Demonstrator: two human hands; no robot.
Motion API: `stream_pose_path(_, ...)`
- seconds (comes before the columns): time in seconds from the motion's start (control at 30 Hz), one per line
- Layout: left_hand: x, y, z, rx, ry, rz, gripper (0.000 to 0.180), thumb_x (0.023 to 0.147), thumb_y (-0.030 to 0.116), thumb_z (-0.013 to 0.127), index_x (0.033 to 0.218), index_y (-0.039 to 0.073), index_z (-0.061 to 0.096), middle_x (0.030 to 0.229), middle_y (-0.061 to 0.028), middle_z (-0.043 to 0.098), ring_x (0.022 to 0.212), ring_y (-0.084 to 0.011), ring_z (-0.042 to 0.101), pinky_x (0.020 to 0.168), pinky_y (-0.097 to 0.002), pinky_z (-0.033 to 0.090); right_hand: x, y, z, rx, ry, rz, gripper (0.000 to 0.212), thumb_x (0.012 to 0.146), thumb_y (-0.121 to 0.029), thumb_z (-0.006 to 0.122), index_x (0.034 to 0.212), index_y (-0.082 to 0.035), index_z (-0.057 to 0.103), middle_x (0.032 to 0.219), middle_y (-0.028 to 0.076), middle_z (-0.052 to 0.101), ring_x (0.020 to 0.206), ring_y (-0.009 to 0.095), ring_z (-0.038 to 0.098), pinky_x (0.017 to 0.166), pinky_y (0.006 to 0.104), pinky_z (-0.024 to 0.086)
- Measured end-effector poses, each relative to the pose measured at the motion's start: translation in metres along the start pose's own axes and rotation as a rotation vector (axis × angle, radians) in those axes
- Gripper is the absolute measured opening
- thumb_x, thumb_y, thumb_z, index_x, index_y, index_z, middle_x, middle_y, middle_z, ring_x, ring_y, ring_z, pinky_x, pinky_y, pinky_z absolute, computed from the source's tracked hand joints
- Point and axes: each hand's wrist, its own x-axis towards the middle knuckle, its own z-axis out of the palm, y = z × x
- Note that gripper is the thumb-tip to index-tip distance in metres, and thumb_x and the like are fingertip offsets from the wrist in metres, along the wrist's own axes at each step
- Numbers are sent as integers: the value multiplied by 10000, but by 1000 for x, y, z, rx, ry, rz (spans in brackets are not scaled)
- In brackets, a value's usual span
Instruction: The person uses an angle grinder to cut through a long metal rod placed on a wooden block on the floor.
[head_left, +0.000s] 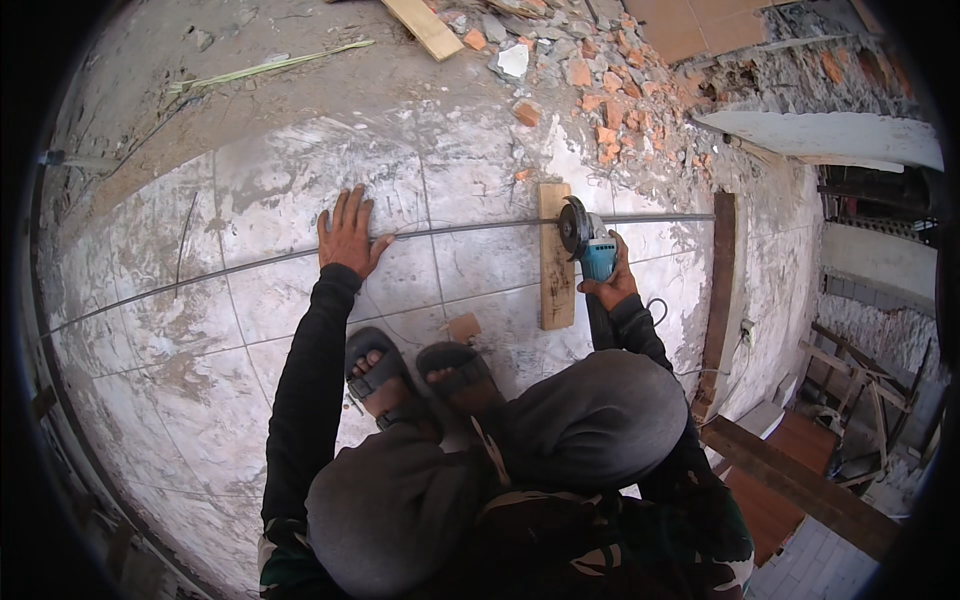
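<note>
While my right hand point(612, 283) grips the blue angle grinder point(590, 243), its disc at the thin steel rod point(480, 229) where that crosses the wooden block point(555, 255), my left hand point(349, 236) lies flat, fingers spread, pinning the rod to the floor — I judge the rod could jump or the disc bind if that pressure slips. My sandalled feet point(420, 378) sit near the cut. Stained floor tiles point(250, 190) run out to brick rubble point(600, 90) — loose footing.
</note>
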Motion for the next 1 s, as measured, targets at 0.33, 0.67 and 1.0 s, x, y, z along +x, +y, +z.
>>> stream_pose_path(0.33,0,-3,-3,-40,-44,-13,674,785,483,650,1284,69,467,1506,-50,254,1394,-250,216,1075,-533,229,7,-1,7,-108,35,33,1085,497,62,768,1423,-91,224,1245,98,483,1130,232,475,965,326,410)
stream_pose_path(0.67,-1,-5,-4,-87,-13,28,493,794,461,650,1054,56,546,1505,-95,247,1390,-290,213,1061,-568,214,16,-7,6,-96,-2,-26,1067,518,16,783,1417,-110,223,1238,140,503,1113,271,510,949,342,434)
stream_pose_path(1.0,-1,-6,-6,-147,-25,32,395,815,521,613,815,132,685,1503,-79,258,1401,-301,180,1057,-590,183,38,-5,3,-154,-7,-9,1099,525,-35,800,1427,-160,187,1226,178,520,1069,318,549,913,370,467)
